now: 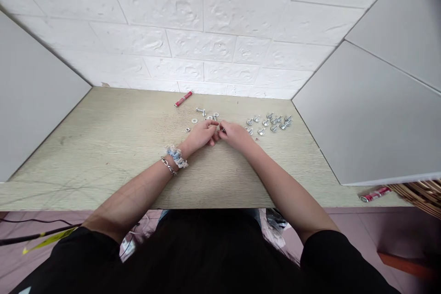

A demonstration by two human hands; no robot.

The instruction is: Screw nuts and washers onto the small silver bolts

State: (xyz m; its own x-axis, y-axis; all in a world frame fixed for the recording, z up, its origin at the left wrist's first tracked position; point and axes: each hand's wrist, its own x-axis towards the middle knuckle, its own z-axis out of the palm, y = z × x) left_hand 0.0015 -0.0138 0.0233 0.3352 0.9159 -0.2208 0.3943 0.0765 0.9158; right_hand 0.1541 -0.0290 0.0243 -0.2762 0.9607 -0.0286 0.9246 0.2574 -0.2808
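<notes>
My right hand (235,135) is closed, with its thumb and fingertips pinched on a small metal fastener (223,130), mostly hidden. Beside it, my left hand (202,135) has its fingers partly stretched out and apart, the tips almost meeting the right hand's. Just beyond the left hand lie loose bolts (200,110) and flat washers (216,115), some partly covered by the fingers. A washer (195,121) and a nut (188,129) rest to its left. Right of my right hand, several bolts with washers on them (274,120) stand or lean in a group.
A red marker-like tube (183,99) lies near the white brick-patterned wall (220,46). Grey-white panels (372,115) enclose the wooden tabletop (103,147) on both sides. At the front right are another red tube (375,194) and a woven basket (420,195).
</notes>
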